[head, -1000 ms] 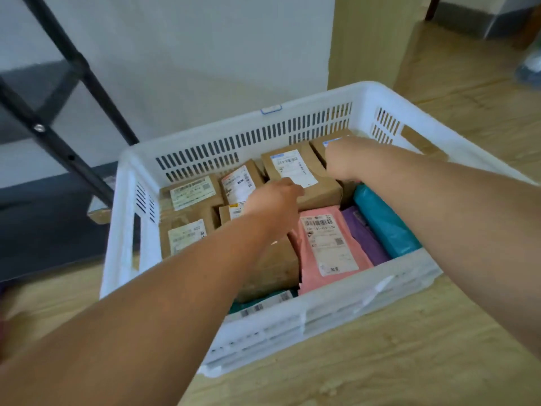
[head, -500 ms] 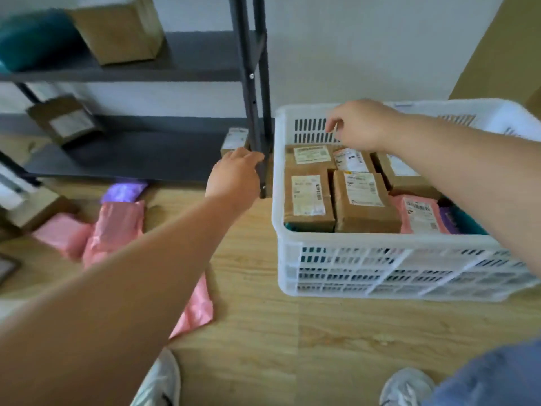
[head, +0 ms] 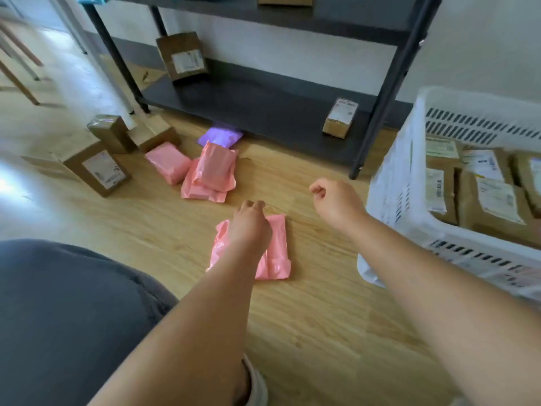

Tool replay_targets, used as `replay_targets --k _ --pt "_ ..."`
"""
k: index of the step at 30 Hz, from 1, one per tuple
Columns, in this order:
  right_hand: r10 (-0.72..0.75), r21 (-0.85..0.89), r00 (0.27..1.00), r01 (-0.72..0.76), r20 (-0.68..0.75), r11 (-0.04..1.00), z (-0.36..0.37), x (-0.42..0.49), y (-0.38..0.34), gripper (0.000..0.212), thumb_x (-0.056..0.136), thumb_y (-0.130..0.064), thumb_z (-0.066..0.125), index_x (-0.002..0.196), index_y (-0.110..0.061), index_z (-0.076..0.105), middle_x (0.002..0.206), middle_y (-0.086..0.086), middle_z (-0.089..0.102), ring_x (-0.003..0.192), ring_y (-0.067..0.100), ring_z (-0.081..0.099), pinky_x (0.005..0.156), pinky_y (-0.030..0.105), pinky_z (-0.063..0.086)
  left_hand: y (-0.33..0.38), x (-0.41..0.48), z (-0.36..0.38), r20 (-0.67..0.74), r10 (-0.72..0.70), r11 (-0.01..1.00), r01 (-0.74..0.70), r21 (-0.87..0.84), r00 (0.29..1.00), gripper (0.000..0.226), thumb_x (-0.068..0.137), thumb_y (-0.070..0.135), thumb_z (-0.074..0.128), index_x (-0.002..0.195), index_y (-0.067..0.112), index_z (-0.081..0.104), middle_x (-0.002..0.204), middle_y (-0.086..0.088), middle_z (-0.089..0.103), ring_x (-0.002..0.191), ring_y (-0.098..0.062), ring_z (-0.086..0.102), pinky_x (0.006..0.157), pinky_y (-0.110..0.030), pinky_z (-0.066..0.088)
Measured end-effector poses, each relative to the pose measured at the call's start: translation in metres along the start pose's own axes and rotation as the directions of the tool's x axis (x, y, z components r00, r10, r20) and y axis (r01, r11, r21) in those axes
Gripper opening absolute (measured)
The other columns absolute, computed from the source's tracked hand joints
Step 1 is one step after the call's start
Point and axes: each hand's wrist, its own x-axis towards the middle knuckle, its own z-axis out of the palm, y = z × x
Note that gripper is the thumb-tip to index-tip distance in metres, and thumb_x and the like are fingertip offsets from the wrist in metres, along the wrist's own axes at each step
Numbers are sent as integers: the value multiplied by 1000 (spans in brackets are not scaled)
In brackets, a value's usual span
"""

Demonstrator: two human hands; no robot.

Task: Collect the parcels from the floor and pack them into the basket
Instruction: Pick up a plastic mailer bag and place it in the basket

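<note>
My left hand (head: pixel 248 227) is out over the nearest pink parcel (head: pixel 276 253), which lies flat on the wooden floor (head: pixel 307 332) right in front of me. The fingers bend down past its far edge, and I cannot tell whether they have a grasp on it or only hover above it. My right hand (head: pixel 336 203) hangs in the air just left of the white basket (head: pixel 392 183), fingers loosely curled and holding nothing.

The basket stands on the floor at the right, with brown labelled parcels (head: pixel 494 197) packed side by side in it. Farther off to the left, a heap of pink parcels (head: pixel 213 171) lies on the floor, with a purple parcel (head: pixel 219 136) just beyond it at the edge of the dark shelf rack (head: pixel 263 112). Left of the heap sit several cardboard boxes (head: pixel 96 168). Two more boxes (head: pixel 339 117) stand on the rack's lowest shelf.
</note>
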Motion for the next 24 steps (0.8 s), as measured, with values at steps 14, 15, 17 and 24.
replay_targets --k 14,15,17,24 --pt "-84 -339 885 260 457 904 148 -4 0 33 92 -21 54 124 -21 61 128 2 58 114 27 57 87 35 49 -138 -10 66 233 -215 968 177 176 948 57 89 11 51 144 21 38 149 -2 36 130 -27 40 96 -39 43" --pt "-97 -343 867 293 488 892 156 -3 0 34 93 -23 54 127 -20 60 129 3 58 117 28 55 90 36 48 -143 -9 73 256 -219 968 176 181 941 60 89 13 54 146 23 35 154 -1 29 135 -27 35 100 -40 41" --pt "-117 -344 835 344 538 874 170 -2 -1 38 94 -22 53 132 -19 55 134 5 55 122 28 50 96 37 46 -148 -8 83 316 -229 966 175 191 921 71 89 15 60 150 26 25 161 0 14 145 -25 20 110 -40 34" --pt "-51 -373 766 370 641 851 200 0 3 57 98 -12 42 152 -17 25 159 3 23 144 28 23 117 40 22 -150 -1 103 316 -262 959 209 192 912 79 87 7 57 153 28 19 157 4 24 139 -23 31 107 -40 34"
